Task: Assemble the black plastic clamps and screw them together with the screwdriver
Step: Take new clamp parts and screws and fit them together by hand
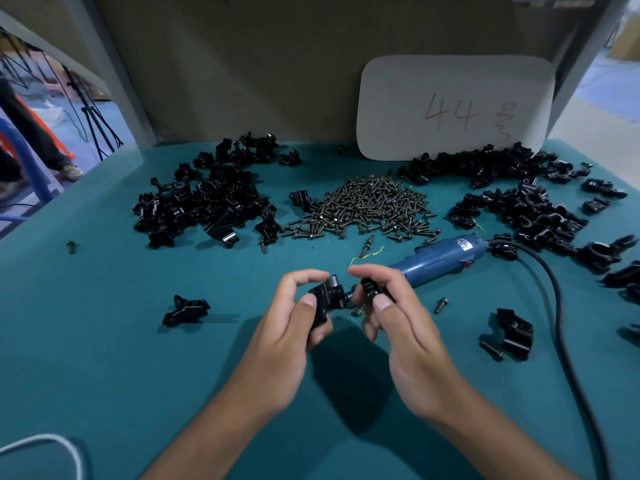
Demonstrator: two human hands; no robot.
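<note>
Left hand [294, 327] pinching one black clamp half [323, 299], right hand [391, 317] pinching another clamp piece [372, 287], both above near tabletop [104, 341]; blue screwdriver [440, 258] just beyond, right.

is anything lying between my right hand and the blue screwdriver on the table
Nothing visible blocks it. The right hand, pinching a black clamp piece, sits right at the front end of the blue screwdriver.

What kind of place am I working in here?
Likely a small-parts assembly bench in a workshop: heaps of black plastic clamp pieces, a pile of dark metal screws and a blue corded electric screwdriver on a teal-covered table.
</note>
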